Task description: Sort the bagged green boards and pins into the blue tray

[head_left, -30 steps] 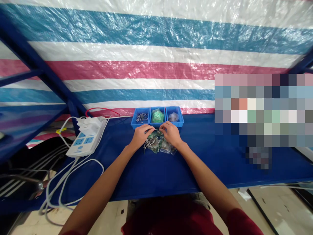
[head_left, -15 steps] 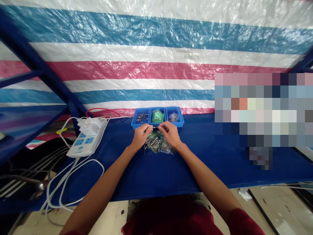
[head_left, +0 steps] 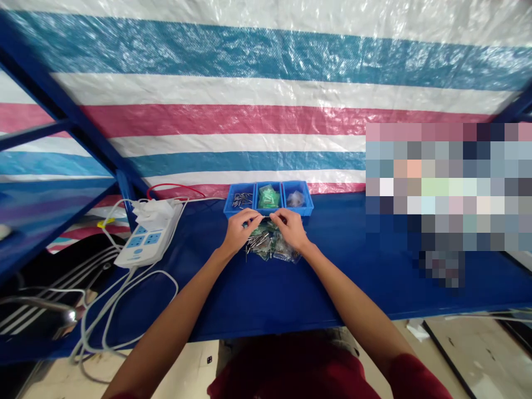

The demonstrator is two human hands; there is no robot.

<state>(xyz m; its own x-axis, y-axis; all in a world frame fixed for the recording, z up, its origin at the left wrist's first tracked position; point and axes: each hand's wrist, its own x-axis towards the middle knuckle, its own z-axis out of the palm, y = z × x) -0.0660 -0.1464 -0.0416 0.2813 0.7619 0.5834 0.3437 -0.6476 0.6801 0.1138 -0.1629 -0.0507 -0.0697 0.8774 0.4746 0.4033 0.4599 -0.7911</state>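
Between my two hands a thin, light metal rod-like piece (head_left: pixel 266 216) lies level, just in front of the blue bins. My left hand (head_left: pixel 240 228) pinches its left end with closed fingertips. The right end is pinched in my right hand (head_left: pixel 290 227). Whether it is a screw or a pin is too small to tell. Below the hands lies a pile of long metal pieces (head_left: pixel 258 242) with clear plastic bags (head_left: pixel 285 250). Three joined bins contain short metal pieces (head_left: pixel 241 200), a bag of green pieces (head_left: pixel 269 197) and a clear bag (head_left: pixel 296 199).
A white power strip (head_left: pixel 145 241) with plugs and looped grey cables (head_left: pixel 108 310) lies at the left of the blue table (head_left: pixel 257 305). A striped plastic sheet (head_left: pixel 233 119) hangs behind. At right, part of the view is blurred into blocks.
My fingertips have come a little closer together along the thin metal piece. Both hands remain in front of the bins, and the pile looks the same.
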